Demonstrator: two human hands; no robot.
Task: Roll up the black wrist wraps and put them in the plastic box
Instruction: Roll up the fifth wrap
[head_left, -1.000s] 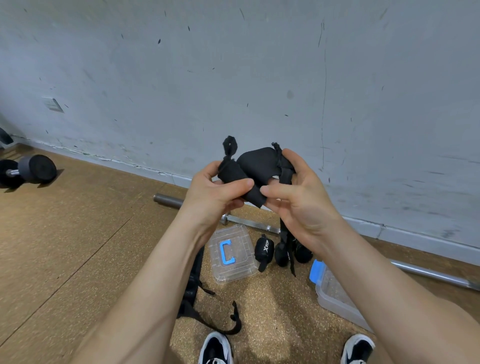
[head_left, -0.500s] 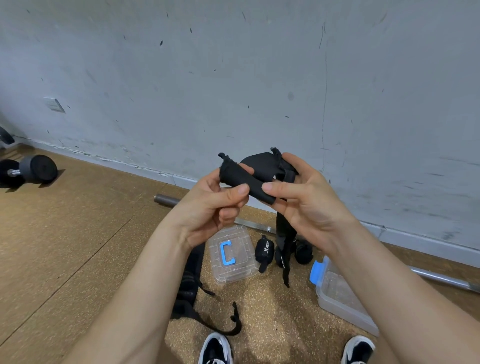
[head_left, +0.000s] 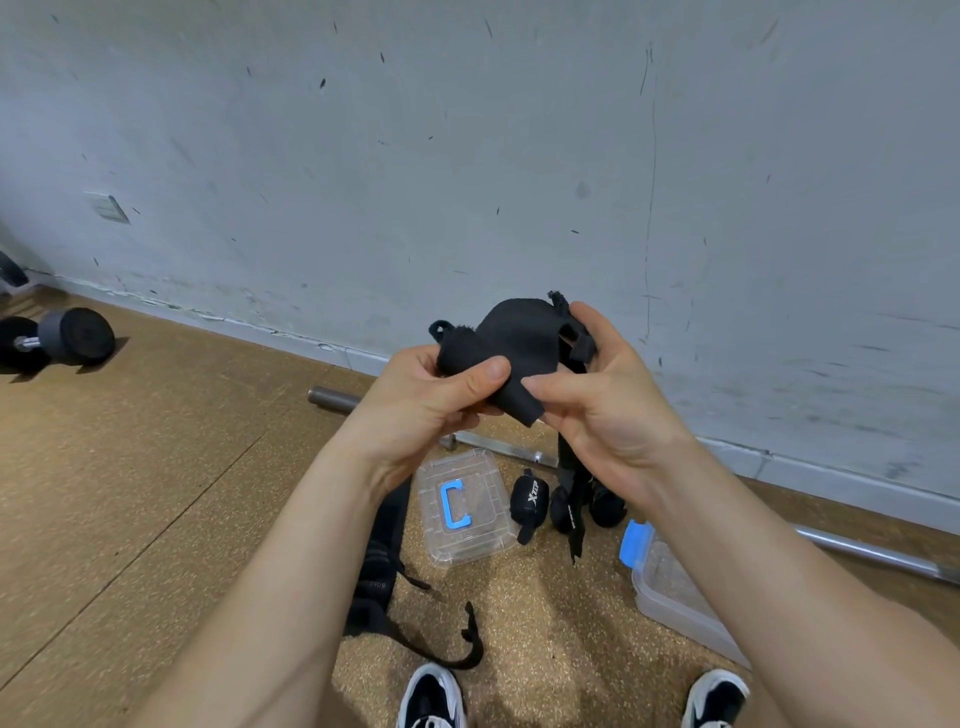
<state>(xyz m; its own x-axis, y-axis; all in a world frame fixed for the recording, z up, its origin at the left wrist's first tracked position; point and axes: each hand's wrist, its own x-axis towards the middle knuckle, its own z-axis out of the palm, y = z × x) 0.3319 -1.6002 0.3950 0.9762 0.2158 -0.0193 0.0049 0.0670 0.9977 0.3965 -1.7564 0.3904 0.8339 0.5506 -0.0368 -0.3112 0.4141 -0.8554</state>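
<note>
I hold a black wrist wrap (head_left: 511, 343) up in front of the wall, partly rolled. My left hand (head_left: 421, 405) pinches its left end with thumb and fingers. My right hand (head_left: 608, 400) grips the right side, and the wrap's loose tail (head_left: 571, 499) hangs down from it. On the floor below lie three rolled black wraps (head_left: 530, 501), side by side. An unrolled black wrap (head_left: 379, 571) sprawls near my left forearm. The clear plastic box (head_left: 675, 587) with a blue latch sits at the right, partly hidden by my right arm.
The box's clear lid (head_left: 462, 509) with a blue clip lies on the cork floor. A steel barbell (head_left: 857, 551) runs along the grey wall. A dumbbell (head_left: 62, 338) rests far left. My two shoes (head_left: 431, 696) show at the bottom edge.
The rolled end has turned further into the wrap, making the bundle thicker. The hanging tail has shortened slightly, and both hands have shifted a little closer together.
</note>
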